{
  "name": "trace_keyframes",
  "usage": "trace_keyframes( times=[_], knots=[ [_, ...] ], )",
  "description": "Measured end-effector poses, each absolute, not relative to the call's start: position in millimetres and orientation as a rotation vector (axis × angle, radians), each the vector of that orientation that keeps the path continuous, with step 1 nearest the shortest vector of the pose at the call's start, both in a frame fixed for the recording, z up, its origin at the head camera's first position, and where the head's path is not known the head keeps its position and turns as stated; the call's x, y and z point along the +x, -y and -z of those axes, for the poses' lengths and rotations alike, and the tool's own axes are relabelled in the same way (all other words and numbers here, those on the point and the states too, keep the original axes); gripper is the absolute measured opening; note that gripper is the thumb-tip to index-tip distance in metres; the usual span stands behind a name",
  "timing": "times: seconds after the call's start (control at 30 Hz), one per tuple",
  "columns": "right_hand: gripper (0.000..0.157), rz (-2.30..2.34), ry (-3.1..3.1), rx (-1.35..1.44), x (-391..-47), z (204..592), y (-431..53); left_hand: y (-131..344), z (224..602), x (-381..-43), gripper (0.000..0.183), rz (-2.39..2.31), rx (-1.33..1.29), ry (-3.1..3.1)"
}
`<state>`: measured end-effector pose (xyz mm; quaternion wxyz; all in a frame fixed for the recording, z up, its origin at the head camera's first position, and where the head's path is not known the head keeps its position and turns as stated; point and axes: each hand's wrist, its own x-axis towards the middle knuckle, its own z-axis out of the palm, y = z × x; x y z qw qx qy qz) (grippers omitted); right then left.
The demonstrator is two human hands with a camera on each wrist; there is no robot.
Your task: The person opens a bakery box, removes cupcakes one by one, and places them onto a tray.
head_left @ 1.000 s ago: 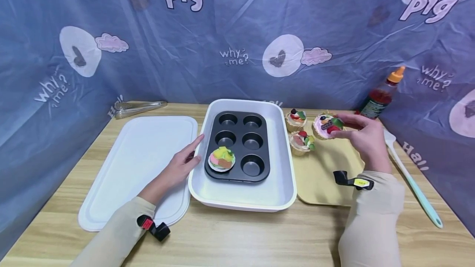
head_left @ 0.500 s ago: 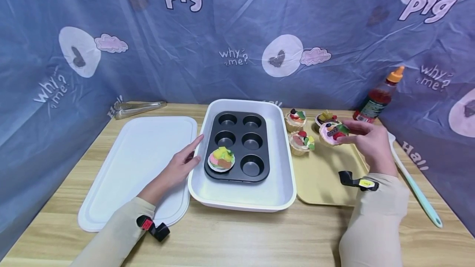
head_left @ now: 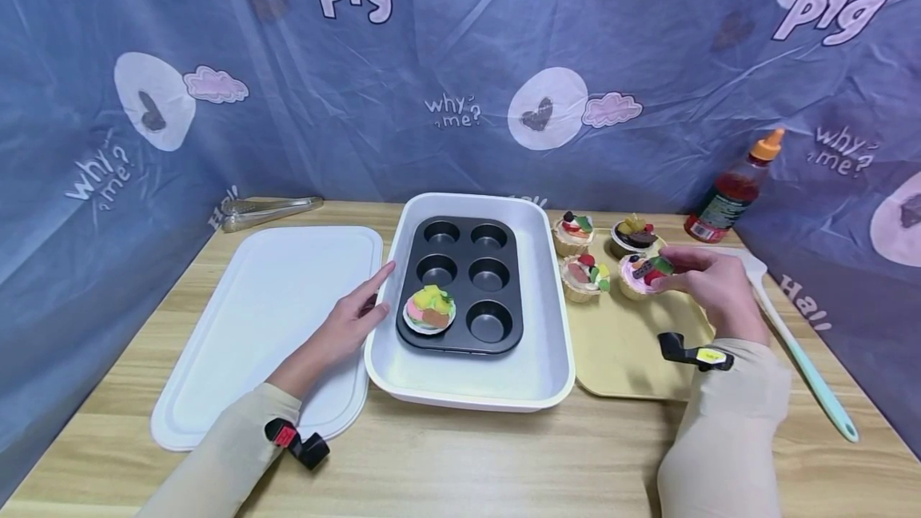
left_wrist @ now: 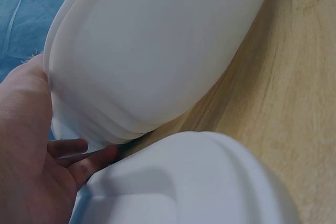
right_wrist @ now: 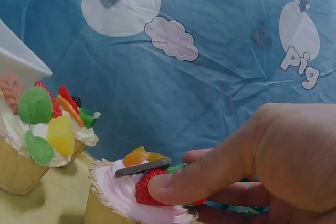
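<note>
My right hand (head_left: 708,282) pinches a pink-cream cupcake (right_wrist: 121,187) by its fruit topping, the thumb against a strawberry (right_wrist: 149,186). This cupcake stands upright low over the tan tray (head_left: 626,358). Beside it are a chocolate cupcake (head_left: 633,235) and two more fruit-topped cupcakes, one (head_left: 573,233) behind the other (head_left: 584,276). Relaxed fingers of my left hand (head_left: 345,326) rest at the left rim of a deep white tray (left_wrist: 157,40). Inside that tray lies a black muffin pan (head_left: 464,286); one front-left cup bears a cupcake (head_left: 429,308) with yellow, pink and brown toppings.
A flat white tray (head_left: 273,302) lies to the left, under my left forearm. Metal tongs (head_left: 269,211) are at the back left. At the right stand a red sauce bottle (head_left: 734,190) and a spatula with a pale green handle (head_left: 806,358). Printed fabric (head_left: 460,62) encloses the table.
My right hand has drawn the pink-cream cupcake toward me and lowered it in front of the chocolate cupcake, which now shows fully. The left hand has stayed still.
</note>
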<state>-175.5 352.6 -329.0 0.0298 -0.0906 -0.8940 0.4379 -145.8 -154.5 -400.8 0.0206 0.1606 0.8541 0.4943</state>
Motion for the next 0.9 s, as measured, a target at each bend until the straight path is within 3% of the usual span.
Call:
trace_keyframes(
  times=[0.47, 0.73, 0.9],
  knots=[
    [0.073, -1.348, 2.802, -0.324, -177.0, 334.0, -355.6, 154.9, 402.4, -146.4, 0.06, -1.532, 0.496, -2.644],
    [0.065, -1.409, 2.781, -0.32, -177.3, 334.7, -357.7, 155.2, 402.7, -146.6, 0.06, -1.538, 0.501, -2.642],
    [0.038, -1.58, 2.716, -0.332, -176.7, 334.2, -358.0, 155.4, 403.0, -146.9, 0.06, -1.541, 0.509, -2.642]
  ],
)
